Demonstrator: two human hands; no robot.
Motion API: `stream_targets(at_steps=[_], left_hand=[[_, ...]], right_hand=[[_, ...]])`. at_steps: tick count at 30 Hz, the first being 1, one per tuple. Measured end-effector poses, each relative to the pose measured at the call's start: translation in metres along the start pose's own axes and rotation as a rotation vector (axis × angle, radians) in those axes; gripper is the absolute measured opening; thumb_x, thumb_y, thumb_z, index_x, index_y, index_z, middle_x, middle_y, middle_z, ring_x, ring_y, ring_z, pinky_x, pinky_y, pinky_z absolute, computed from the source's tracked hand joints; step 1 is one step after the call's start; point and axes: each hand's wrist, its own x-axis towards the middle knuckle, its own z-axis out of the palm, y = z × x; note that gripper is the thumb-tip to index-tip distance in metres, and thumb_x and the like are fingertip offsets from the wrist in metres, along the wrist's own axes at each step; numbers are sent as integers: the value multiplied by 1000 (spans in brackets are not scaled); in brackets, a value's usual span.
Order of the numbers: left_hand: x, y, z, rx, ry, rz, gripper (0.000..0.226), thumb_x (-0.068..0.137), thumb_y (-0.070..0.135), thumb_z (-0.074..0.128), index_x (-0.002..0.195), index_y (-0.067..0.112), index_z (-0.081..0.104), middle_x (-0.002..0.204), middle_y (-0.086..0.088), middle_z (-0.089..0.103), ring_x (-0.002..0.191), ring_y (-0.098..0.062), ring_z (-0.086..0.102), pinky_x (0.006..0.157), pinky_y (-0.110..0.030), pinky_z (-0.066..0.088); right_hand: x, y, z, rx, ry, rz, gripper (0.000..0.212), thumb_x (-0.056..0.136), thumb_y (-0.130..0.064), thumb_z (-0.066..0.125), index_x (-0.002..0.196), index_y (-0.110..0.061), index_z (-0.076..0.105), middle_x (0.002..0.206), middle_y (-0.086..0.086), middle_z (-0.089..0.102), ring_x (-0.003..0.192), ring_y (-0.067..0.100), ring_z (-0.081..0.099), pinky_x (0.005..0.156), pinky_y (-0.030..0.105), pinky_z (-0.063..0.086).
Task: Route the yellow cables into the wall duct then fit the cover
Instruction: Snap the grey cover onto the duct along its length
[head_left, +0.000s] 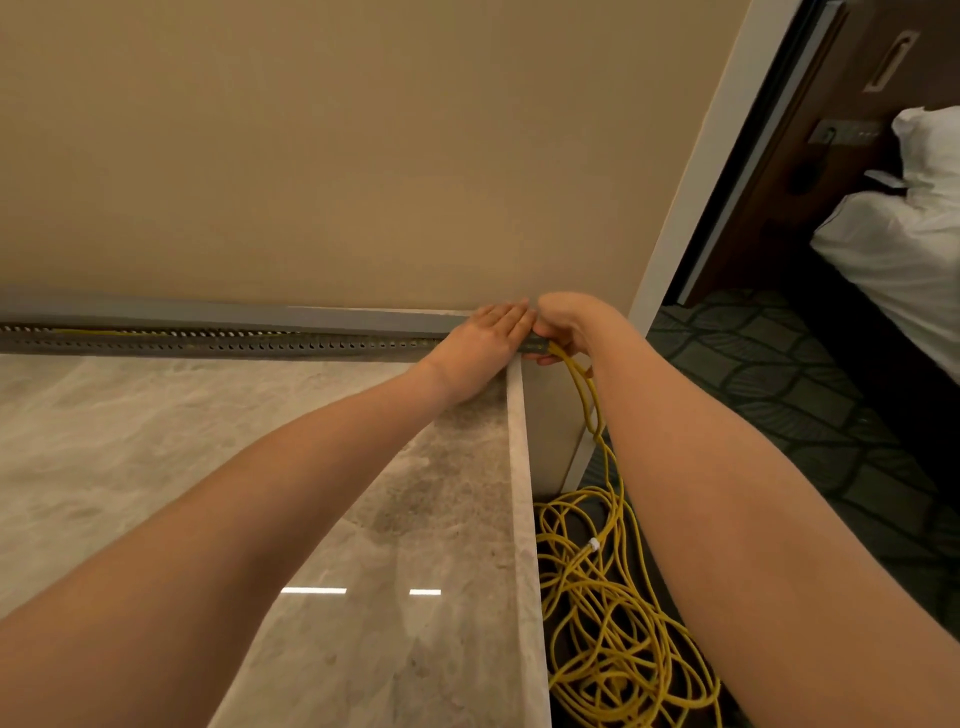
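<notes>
a grey slotted wall duct (218, 340) runs from the left edge of the frame toward the centre, along the foot of the beige wall (311, 156) and at the back of a marble counter (156, 467); a thin yellow strand shows inside its left part; at centre the left hand (485, 338) lies flat on the duct's right end, fingers straight and together; touching it, the right hand (563, 327) is curled, fingers closed on the yellow cables (597, 597) at the duct's end; the cables hang down to a loose tangle on the dark carpet (779, 395), lower right; white bedding (904, 249) sits at the right edge.
</notes>
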Motion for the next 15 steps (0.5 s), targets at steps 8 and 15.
stream_targets(at_steps=[8, 15], left_hand=[[-4, -6, -8, -91, -60, 21, 67, 91, 7, 41, 151, 4, 12, 151, -14, 29, 139, -30, 30, 116, -34, 20], [-5, -27, -11, -326, -85, -103, 51, 97, 31, 42, 145, 17, 32, 145, -8, 45, 129, -29, 46, 103, -37, 40]], right_hand=[[-15, 7, -12, 123, -85, -22, 37, 101, -9, 24, 73, -13, 48, 74, 1, 52, 61, 10, 51, 34, 16, 37], [-13, 13, -13, 306, -115, 55, 25, 99, -21, 32, 114, -14, 52, 116, 9, 61, 90, 19, 58, 97, 51, 40]])
